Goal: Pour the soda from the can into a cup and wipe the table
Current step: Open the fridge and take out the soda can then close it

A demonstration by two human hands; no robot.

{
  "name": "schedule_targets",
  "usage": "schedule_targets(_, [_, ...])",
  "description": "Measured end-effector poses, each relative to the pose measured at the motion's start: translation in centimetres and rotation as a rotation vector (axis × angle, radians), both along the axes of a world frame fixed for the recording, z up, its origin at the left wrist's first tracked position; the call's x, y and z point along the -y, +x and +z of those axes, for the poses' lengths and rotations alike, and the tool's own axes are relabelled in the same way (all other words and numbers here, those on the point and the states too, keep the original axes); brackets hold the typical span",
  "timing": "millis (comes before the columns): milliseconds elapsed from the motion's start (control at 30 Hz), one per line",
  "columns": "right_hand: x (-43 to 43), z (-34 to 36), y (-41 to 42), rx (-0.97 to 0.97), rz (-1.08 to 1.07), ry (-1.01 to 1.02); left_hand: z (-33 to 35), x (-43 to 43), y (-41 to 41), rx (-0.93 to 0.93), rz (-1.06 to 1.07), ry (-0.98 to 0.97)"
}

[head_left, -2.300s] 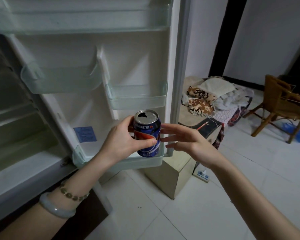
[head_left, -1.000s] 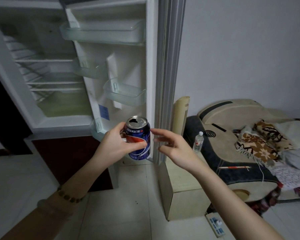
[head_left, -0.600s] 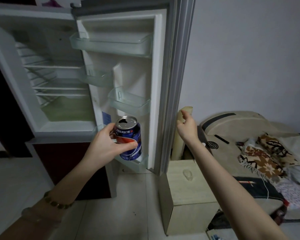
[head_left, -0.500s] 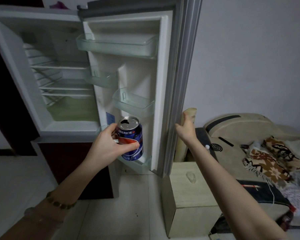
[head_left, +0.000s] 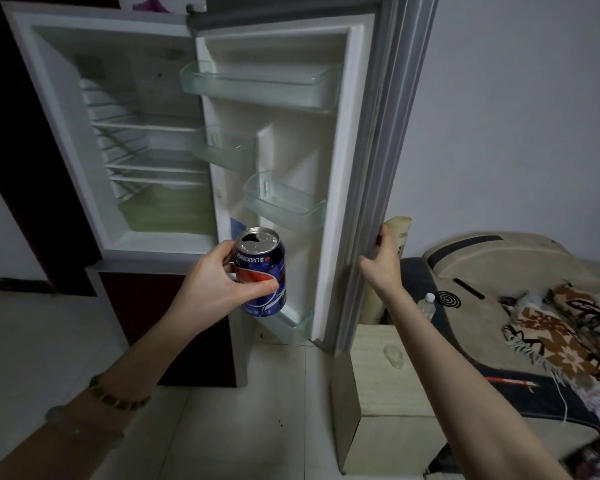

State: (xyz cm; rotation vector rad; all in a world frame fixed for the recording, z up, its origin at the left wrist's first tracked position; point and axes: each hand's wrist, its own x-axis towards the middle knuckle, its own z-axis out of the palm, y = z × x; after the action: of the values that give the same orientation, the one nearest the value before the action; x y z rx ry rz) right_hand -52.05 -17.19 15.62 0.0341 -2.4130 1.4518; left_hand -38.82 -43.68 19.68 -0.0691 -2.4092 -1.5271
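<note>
A blue soda can [head_left: 265, 271] with an opened top is upright in my left hand [head_left: 219, 282], in front of the open fridge. My right hand [head_left: 381, 261] is wrapped on the outer edge of the fridge door [head_left: 364, 188], fingers behind the edge and thumb in front. No cup and no table cloth are in view.
The fridge [head_left: 146, 140] stands open with bare shelves and door bins. A low beige cabinet [head_left: 388, 382] sits right of the door, with a small water bottle [head_left: 426, 304] behind it. A sofa [head_left: 499, 271] with patterned fabric fills the right. Pale tiled floor lies below.
I stepped back from the fridge with the can. My right hand left the can's side and took hold of the door's outer edge.
</note>
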Motion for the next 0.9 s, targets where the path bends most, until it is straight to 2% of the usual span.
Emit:
schedule_targets(367, [4.1, -1.3, 6.8, -0.176, 0.167, 0.507, 0.4, 2.6, 2.9, -0.009, 0.057, -0.023])
schedule_targets(567, [7.4, -2.7, 8.7, -0.473, 0.242, 0.785, 0.0, 5.4, 5.4, 0.022, 0.148, 0.002])
schedule_targets(900, [15.8, -2.7, 8.5, -0.948, 0.477, 1.006, -0.5, 10.2, 10.4, 0.058, 0.355, -0.032])
